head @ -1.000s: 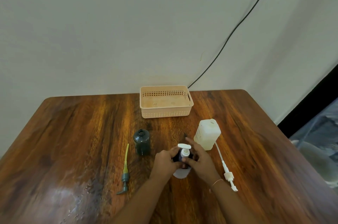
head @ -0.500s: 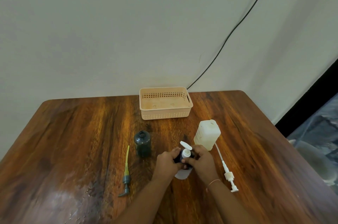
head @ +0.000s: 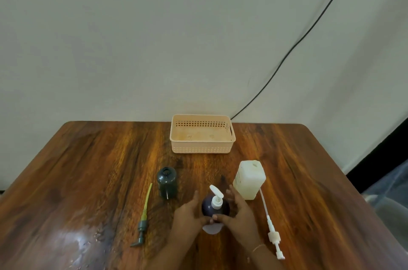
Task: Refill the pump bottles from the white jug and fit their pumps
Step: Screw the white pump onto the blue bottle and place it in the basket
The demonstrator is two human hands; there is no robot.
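Note:
A dark purple pump bottle stands near the table's front middle, with a white pump sitting in its neck, nozzle pointing away to the upper left. My left hand cups its left side and my right hand wraps its right side and front. To the left stands a dark green bottle, open-necked with no pump. Its grey pump with a yellow tube lies flat beside it. The white jug stands upright to the right. A loose white pump lies in front of the jug.
A peach plastic basket sits at the back middle of the wooden table. A black cable runs down the wall behind it. A wet-looking sheen marks the front left of the table.
The pump head has turned from facing left to pointing away. My hands have slid down from the pump collar onto the bottle's body.

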